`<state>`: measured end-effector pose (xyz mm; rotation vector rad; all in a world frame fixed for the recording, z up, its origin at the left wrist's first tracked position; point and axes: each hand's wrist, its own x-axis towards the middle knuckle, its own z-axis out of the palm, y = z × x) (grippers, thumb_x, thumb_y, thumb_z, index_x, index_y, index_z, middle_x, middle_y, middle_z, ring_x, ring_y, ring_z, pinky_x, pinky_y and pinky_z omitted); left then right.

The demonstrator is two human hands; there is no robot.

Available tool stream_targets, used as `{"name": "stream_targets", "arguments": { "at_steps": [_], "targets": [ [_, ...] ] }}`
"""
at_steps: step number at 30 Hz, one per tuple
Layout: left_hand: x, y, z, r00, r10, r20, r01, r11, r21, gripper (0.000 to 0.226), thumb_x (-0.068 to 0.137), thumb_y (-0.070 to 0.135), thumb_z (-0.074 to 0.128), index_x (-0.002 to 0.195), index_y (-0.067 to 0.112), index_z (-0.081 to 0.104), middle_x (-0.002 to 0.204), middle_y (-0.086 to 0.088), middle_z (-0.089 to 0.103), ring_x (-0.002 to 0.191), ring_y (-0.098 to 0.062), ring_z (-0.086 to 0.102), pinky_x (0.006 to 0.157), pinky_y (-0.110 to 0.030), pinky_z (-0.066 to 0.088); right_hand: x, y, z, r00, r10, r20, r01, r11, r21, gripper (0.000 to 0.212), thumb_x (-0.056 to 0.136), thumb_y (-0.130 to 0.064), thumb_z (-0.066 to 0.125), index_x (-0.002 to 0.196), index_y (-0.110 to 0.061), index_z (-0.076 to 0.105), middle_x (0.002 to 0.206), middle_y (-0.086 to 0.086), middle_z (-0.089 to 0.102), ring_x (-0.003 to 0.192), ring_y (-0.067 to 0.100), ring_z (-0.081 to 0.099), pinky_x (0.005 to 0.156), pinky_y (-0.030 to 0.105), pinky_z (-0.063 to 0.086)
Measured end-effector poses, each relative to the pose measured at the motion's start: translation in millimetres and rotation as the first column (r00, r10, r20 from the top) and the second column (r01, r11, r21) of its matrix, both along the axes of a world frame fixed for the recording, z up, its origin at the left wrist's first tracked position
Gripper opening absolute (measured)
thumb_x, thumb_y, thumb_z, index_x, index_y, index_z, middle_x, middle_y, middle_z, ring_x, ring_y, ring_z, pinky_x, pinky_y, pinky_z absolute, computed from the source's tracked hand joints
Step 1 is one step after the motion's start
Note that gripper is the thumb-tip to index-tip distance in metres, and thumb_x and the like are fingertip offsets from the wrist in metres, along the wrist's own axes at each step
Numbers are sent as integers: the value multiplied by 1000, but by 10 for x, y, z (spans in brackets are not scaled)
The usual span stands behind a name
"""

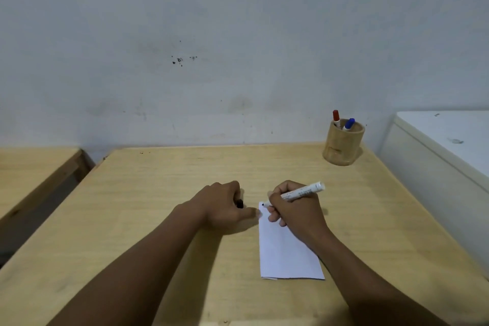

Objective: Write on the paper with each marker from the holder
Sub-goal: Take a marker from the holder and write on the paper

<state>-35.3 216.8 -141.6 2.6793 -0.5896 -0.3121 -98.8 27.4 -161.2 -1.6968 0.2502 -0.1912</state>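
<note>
Paper [287, 254] is lying on the desk [148, 193]; my left hand [225, 206] is curling round the black cap [240, 204] while pinning its corner. My right hand [296, 209] is pinching the marker [301, 191], tip touching paper, for steady strokes.

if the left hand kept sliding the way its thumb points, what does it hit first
The paper: the left hand has its thumb aimed right, almost at the sheet's near-left top corner. Just beyond is the right hand with the marker.
</note>
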Motion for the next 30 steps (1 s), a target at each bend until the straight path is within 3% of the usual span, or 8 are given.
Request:
{"name": "stream_targets", "arguments": {
  "at_steps": [5,15,21,24,27,30],
  "targets": [
    [-25,-61,24,999,-8,-44,11,997,73,83,48,89,72,98,27,50,91,16,67,83,-8,62,71,-32,51,-5,22,-11,1000,17,-14,-18,998,-55,19,83,-18,77,81,-3,67,65,8,76,55,18,73,51,31,50],
    [-11,-87,55,995,13,-99,-4,996,87,82,42,89,73,94,30,47,93,15,68,86,-9,63,79,-37,56,59,19,-67,999,40,-32,-43,994,-96,15,75,-19,76,71,-8,67,71,18,76,55,20,72,53,32,48],
    [-14,-76,81,990,46,-136,-41,998,42,82,40,87,75,93,29,51,92,14,69,88,-10,64,82,-37,57,80,6,-4,1000,1,-30,1,998,59,12,84,-9,73,77,-1,66,65,19,72,52,24,67,50,31,49],
    [55,-11,124,974,73,-214,-88,994,-62,66,54,74,82,91,24,59,91,12,70,90,-11,66,86,-34,55,113,-56,98,997,-44,-65,60,964,260,12,90,-12,68,81,-4,65,62,14,65,48,23,57,45,28,42],
    [147,87,109,977,53,-205,-90,980,-177,30,77,43,83,81,20,65,75,8,70,72,-14,64,70,-28,51,152,-154,246,984,-72,-160,133,899,416,12,89,-19,72,83,-10,66,57,8,60,42,14,49,41,21,33],
    [168,125,157,971,63,-229,-153,901,-405,22,86,25,80,84,6,69,65,4,71,61,-14,64,62,-26,50,203,-283,456,988,-84,-133,141,846,514,13,89,-17,74,83,-10,65,59,6,58,40,9,47,36,18,31]
  ]
}}
